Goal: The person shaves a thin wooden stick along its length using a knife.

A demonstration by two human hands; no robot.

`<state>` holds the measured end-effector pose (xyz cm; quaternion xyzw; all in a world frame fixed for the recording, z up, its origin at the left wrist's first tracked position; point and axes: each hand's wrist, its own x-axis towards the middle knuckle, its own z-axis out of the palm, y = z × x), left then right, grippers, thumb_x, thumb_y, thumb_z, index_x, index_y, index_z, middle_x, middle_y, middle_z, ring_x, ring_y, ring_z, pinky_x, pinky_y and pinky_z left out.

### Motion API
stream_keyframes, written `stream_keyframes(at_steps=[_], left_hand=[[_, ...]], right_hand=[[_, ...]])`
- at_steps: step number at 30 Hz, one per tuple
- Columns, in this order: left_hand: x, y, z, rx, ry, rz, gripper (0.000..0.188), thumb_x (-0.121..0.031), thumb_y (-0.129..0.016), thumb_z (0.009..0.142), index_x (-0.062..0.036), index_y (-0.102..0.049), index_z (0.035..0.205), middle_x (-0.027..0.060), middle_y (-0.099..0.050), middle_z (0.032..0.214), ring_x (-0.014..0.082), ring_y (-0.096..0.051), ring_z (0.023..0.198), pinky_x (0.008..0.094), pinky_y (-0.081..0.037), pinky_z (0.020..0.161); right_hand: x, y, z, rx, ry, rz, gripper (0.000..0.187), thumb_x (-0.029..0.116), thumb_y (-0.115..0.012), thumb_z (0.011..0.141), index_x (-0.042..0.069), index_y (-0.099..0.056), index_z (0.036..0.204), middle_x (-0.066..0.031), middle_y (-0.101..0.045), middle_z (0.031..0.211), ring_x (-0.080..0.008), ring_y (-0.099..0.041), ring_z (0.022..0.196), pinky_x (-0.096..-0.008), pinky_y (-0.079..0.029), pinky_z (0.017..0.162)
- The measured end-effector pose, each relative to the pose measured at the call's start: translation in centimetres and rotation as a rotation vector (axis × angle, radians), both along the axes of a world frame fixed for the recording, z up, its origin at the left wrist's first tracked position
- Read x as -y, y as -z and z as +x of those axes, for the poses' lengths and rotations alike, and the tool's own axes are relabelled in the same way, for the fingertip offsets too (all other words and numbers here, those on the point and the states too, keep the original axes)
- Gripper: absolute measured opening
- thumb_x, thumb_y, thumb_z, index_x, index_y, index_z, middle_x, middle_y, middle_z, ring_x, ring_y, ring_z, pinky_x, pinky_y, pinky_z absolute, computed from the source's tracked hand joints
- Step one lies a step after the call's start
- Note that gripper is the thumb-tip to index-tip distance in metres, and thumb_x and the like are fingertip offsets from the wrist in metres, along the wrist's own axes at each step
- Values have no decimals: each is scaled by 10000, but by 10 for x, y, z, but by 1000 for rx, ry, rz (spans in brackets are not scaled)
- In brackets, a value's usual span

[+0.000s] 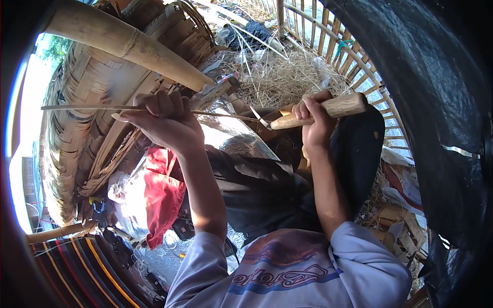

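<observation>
A thin bamboo strip [218, 114] runs from the far left across to the middle of the view. My left hand [163, 115] is closed around it, with the thumb along its underside. My right hand [315, 119] grips a knife [341, 106] by its thick pale wooden handle. The knife's short, narrow metal blade [260, 117] points left and lies at the right end of the strip; whether the edge touches it I cannot tell. Both hands are raised above my dark-trousered legs [246, 190].
A thick bamboo pole [128, 41] slants across the upper left before woven bamboo baskets [77, 128]. Straw shavings [277, 77] cover the ground ahead. A slatted bamboo fence [354, 51] and black plastic sheeting [441, 102] stand right. Red cloth [163, 192] and striped fabric [84, 272] lie left.
</observation>
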<state>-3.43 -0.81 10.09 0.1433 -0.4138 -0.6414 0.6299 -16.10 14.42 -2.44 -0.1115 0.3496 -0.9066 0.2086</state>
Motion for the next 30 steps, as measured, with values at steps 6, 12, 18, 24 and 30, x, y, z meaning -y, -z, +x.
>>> stream_keyframes(at_steps=[6, 12, 18, 24, 30], left_hand=[[-8, -4, -24, 144, 77, -151, 532, -620, -304, 922, -174, -274, 635, -55, -123, 485, 63, -75, 417, 252, -67, 364], [-5, 3, -37, 164, -2, -211, 537, -632, -299, 918, -174, -278, 639, -56, -126, 470, 59, -75, 407, 252, -69, 362], [3, 2, -30, 104, 48, -205, 544, -638, -295, 917, -178, -269, 628, -57, -116, 470, 58, -64, 416, 246, -67, 363], [-8, 0, -42, 153, -16, -220, 557, -624, -266, 936, -167, -216, 621, -59, -130, 449, 60, -69, 384, 247, -62, 336], [-7, 2, -24, 80, 59, -231, 545, -624, -309, 924, -183, -196, 625, -57, -107, 465, 59, -54, 409, 243, -66, 355]], right_hand=[[-23, -92, -12, -170, -13, -260, 123, 164, -484, 835, 109, -400, 765, 1, -340, 532, -130, -375, 492, -338, -384, 600], [-6, -89, -8, -222, -74, -97, 148, 154, -503, 829, 93, -404, 737, -8, -352, 516, -128, -365, 469, -324, -375, 571], [-6, -63, -17, -93, -25, -124, 160, 121, -516, 824, 102, -399, 717, -10, -334, 511, -130, -363, 471, -309, -356, 534], [1, -53, -17, -134, -169, -186, 161, 97, -517, 834, 73, -399, 728, -28, -377, 526, -119, -376, 469, -312, -386, 533], [-11, -78, -18, -97, -80, -181, 156, 149, -497, 801, 102, -378, 712, -17, -338, 496, -137, -348, 444, -328, -367, 532]])
